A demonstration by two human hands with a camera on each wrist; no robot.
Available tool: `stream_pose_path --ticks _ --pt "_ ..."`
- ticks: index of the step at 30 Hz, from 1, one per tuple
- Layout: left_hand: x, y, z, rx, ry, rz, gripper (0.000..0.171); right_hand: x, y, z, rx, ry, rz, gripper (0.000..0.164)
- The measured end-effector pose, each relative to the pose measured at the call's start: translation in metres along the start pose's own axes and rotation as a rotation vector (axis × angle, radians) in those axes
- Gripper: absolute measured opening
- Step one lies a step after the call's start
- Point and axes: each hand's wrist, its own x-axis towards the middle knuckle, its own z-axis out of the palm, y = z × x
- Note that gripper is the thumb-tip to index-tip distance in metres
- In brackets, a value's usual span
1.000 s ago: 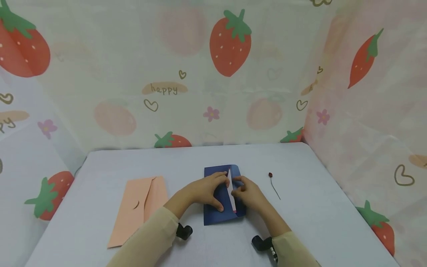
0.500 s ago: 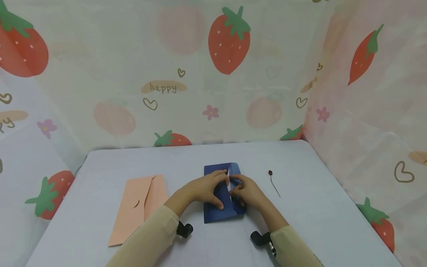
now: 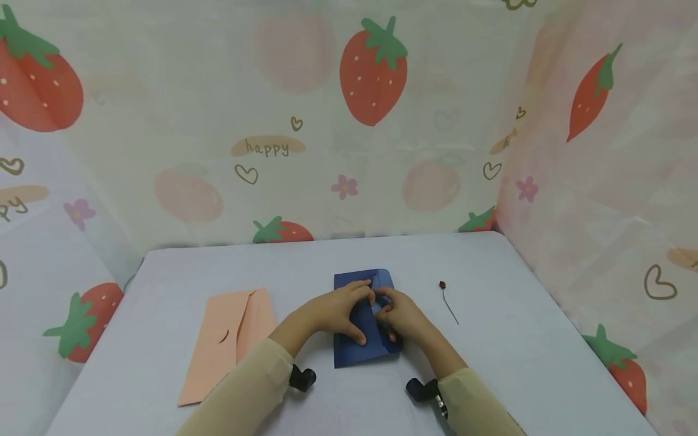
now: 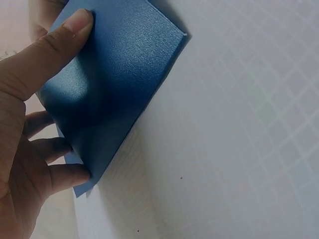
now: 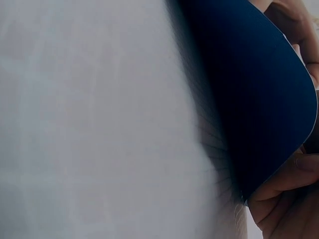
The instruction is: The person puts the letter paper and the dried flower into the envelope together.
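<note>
A dark blue envelope (image 3: 349, 354) lies on the white table with its flap (image 3: 385, 280) folded out to the right. My left hand (image 3: 339, 307) grips its body: the thumb presses on the front face and the other fingers reach the opening edge, as the left wrist view shows. My right hand (image 3: 405, 316) has bent fingers at the opening, on the inner side of the flap. In the right wrist view the flap (image 5: 264, 99) hides part of these fingers, so what they hold cannot be made out. No white strip shows at the opening in the head view.
A peach envelope (image 3: 209, 339) lies to the left, partly under the left sleeve (image 3: 245, 387). Off to the right is a small dried rose (image 3: 443, 285) on a thin stem. A strawberry-printed curtain (image 3: 327, 200) stands behind the table and along both sides.
The white card with pink ends, visible at the blue envelope's opening a second ago, has slid in under the left hand and out of sight. My right hand has shifted slightly left.
</note>
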Motion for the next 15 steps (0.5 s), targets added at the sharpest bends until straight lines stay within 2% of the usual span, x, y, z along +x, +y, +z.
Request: stream_pose_path --ticks 15 --pt "-0.0016 -0.0007 -0.0004 -0.003 -0.002 0.017 0.071 -0.001 0.0018 -0.0013 0.026 -0.029 -0.023 0.067"
